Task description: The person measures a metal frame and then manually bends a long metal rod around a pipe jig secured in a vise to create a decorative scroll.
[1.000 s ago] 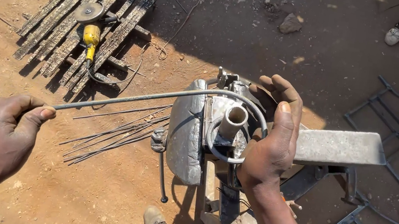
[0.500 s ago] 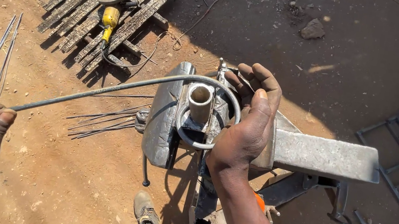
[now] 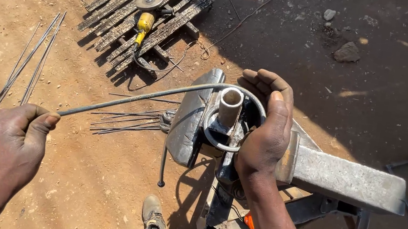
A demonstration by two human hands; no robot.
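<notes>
The fingers [image 3: 46,120] of the left hand [image 3: 6,148] are curled tight around a long thin steel rod [image 3: 126,99], thumb pressed over the top, at the lower left of the view. From that fist the rod runs up and to the right, then bends into a loop around an upright short pipe [image 3: 229,105] fixed on a metal bending jig [image 3: 197,124]. The right hand [image 3: 265,134] lies over the far side of that loop, its fingers [image 3: 262,80] hooked closed over the curved rod just beside the pipe, thumb pointing up along it. A second ring of rod sits lower around the pipe's base.

The jig stands on a dark steel frame, with a heavy grey metal block [image 3: 346,178] jutting out to the right. A shoe [image 3: 153,218] shows on the red dirt ground below. Loose thin rods [image 3: 27,66] lie on the dirt to the left, and more lie near the jig. Farther off, a yellow angle grinder [image 3: 144,22] rests on a grid of dark bars [image 3: 142,21].
</notes>
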